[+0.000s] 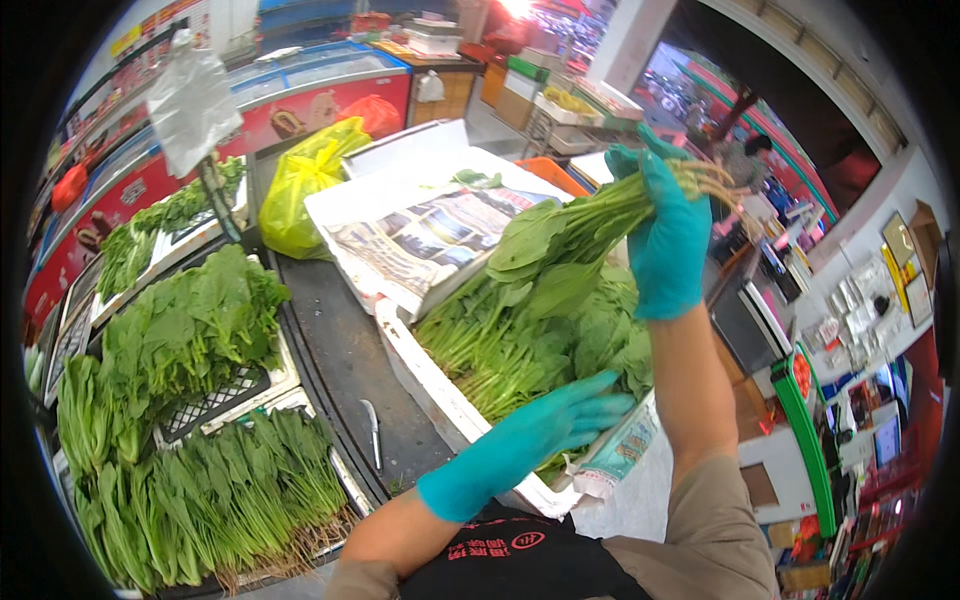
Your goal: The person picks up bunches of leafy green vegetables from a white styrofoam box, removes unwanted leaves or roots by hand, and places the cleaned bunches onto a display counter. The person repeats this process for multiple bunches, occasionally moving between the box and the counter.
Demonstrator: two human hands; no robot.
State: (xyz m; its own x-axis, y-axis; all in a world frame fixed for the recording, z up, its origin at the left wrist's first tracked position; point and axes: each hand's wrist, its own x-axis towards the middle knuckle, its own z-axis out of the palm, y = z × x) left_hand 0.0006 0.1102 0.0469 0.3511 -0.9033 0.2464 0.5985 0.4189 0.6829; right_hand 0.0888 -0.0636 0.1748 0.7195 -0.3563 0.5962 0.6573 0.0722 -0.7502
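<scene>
My right hand (670, 240), in a teal glove, is raised and closed around the stems of a bunch of leafy greens (551, 244). Its pale roots (705, 180) stick out past the hand, and the leaves hang down to the left. Below is a white foam box (427, 394) filled with more leafy greens (495, 356). My left hand (547, 420), gloved the same way, stretches flat over the near part of the box. Its fingers are extended at the greens with nothing gripped; whether they touch is unclear.
A small knife (373, 435) lies on the dark counter (322, 315) left of the box. Newspaper (427, 240) covers a white foam lid behind it. Several trays of greens (232, 487) line the left side. A yellow plastic bag (311, 195) stands beyond; a person (750, 161) is far right.
</scene>
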